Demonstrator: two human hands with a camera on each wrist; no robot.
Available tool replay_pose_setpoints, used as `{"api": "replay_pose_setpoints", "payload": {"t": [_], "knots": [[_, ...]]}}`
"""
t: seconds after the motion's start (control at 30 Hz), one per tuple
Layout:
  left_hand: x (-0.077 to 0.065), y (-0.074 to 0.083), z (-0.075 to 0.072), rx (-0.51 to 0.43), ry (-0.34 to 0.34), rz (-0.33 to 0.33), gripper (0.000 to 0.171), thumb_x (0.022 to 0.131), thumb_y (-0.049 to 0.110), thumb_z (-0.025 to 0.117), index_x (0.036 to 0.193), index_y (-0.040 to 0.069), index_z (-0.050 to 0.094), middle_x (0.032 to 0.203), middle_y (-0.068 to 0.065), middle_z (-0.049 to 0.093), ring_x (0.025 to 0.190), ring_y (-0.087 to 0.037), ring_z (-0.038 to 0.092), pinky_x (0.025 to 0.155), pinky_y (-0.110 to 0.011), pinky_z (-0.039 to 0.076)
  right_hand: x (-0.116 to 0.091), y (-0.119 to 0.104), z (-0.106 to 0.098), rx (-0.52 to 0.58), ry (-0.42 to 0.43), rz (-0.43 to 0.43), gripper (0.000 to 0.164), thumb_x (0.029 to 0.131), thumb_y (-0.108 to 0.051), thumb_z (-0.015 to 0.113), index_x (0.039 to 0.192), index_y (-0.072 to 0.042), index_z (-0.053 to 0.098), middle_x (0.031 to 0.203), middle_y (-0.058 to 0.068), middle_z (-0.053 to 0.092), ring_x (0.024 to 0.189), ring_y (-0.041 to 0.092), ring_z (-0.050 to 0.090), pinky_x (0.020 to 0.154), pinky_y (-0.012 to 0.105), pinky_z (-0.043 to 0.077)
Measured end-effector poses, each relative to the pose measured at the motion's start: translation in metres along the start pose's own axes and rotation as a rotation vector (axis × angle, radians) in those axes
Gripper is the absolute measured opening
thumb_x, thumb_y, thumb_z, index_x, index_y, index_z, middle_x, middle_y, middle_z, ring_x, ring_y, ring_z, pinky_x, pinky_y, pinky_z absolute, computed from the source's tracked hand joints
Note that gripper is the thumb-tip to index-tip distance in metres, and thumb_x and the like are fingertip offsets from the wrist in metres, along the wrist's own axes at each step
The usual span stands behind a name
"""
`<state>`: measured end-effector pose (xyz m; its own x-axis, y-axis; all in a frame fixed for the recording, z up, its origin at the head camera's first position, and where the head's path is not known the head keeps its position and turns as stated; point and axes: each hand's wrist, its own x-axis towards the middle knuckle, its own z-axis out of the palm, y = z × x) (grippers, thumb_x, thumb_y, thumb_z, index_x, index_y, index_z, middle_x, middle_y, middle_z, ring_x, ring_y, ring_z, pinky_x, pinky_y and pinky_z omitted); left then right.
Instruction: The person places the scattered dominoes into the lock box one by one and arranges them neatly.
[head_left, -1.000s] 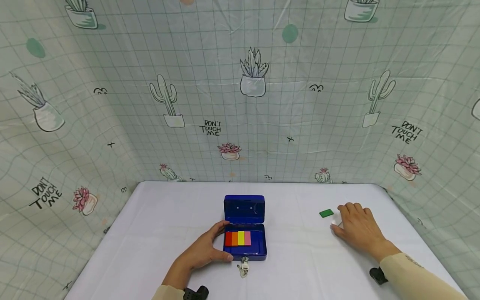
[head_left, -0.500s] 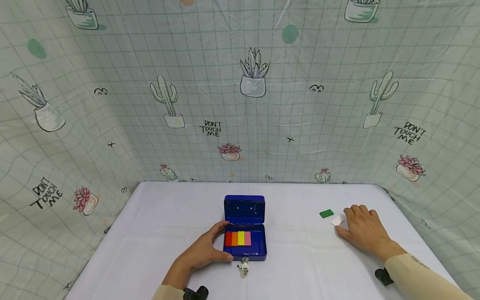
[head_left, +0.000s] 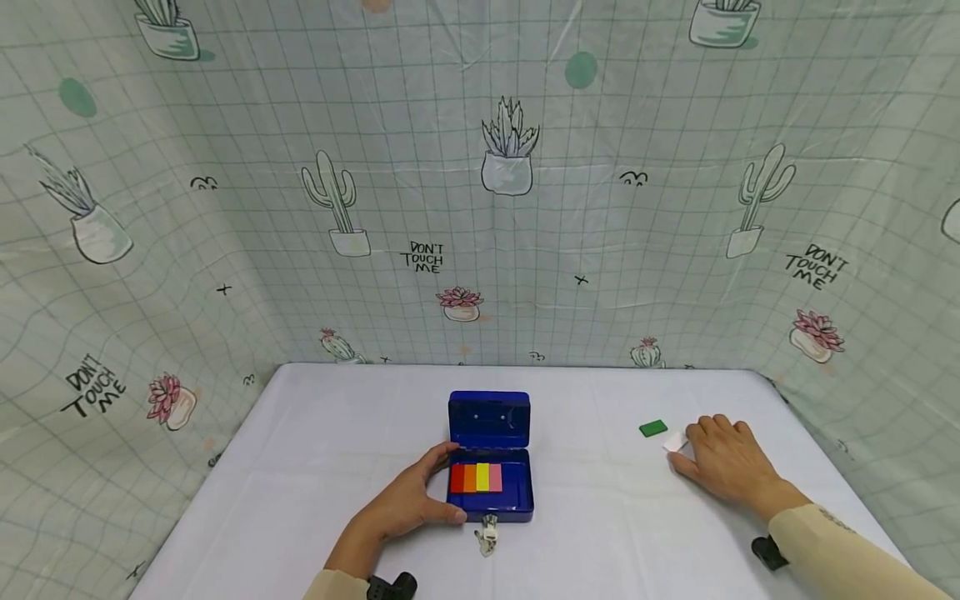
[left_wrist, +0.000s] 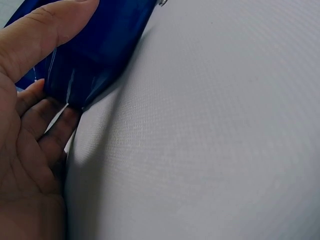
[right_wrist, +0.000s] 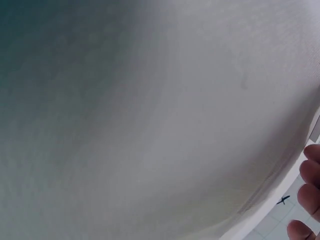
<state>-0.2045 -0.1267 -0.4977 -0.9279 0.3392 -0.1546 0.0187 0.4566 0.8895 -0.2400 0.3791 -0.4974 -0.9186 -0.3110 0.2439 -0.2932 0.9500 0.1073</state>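
Observation:
A small blue metal box (head_left: 517,500) stands with its lid (head_left: 489,419) raised, holding red, orange, yellow and pink blocks (head_left: 476,477) side by side. My left hand (head_left: 401,500) grips its left side, thumb at the front corner and fingers at the rear. The left wrist view shows the thumb (left_wrist: 55,27) against the blue wall. At the right, my right hand (head_left: 727,462) reaches over the table with bent fingers, its thumb beside a thin white block (head_left: 674,442). Whether it touches the block is unclear. Fingertips (right_wrist: 310,172) show at the right wrist view's edge.
A green block (head_left: 653,428) lies left of the white one. Keys (head_left: 487,537) hang from the lock at the box's front. White cloth covers the table (head_left: 585,542). A patterned cactus curtain (head_left: 555,225) stands behind and at both sides.
My right hand drew back slightly to the right, uncovering more of the white block, then shifted a little leftward again. The left hand and the box stayed put.

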Motion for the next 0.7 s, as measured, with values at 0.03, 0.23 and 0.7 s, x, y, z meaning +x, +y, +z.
{"api": "replay_pose_setpoints", "payload": {"t": [0.03, 0.23, 0.7], "knots": [[0.0002, -0.0003, 0.0001, 0.000, 0.000, 0.001, 0.107, 0.073, 0.030, 0.099, 0.162, 0.018, 0.040, 0.166, -0.020, 0.042, 0.154, -0.045, 0.036, 0.123, -0.074, 0.021, 0.0001, 0.0002, 0.0002, -0.003, -0.002, -0.004, 0.044, 0.095, -0.048, 0.071, 0.101, -0.004, 0.068, 0.096, 0.011, 0.064, 0.094, 0.035, 0.059, 0.078, 0.056, 0.044], [0.0002, -0.0015, 0.0004, -0.004, 0.002, -0.001, 0.107, 0.073, 0.029, 0.099, 0.161, 0.019, 0.040, 0.166, -0.020, 0.042, 0.154, -0.044, 0.036, 0.123, -0.074, 0.021, 0.0009, -0.0005, 0.0005, 0.001, 0.003, -0.017, 0.039, 0.096, -0.045, 0.072, 0.102, -0.006, 0.067, 0.100, 0.011, 0.065, 0.097, 0.035, 0.060, 0.079, 0.056, 0.046], [-0.0005, -0.0009, 0.0003, -0.004, 0.002, 0.002, 0.108, 0.072, 0.030, 0.099, 0.162, 0.018, 0.039, 0.166, -0.020, 0.042, 0.154, -0.045, 0.035, 0.123, -0.074, 0.022, 0.0038, -0.0051, -0.0017, -0.002, 0.109, -0.076, 0.047, 0.088, -0.037, 0.078, 0.112, 0.001, 0.065, 0.099, 0.013, 0.062, 0.093, 0.033, 0.057, 0.075, 0.049, 0.043]]}}
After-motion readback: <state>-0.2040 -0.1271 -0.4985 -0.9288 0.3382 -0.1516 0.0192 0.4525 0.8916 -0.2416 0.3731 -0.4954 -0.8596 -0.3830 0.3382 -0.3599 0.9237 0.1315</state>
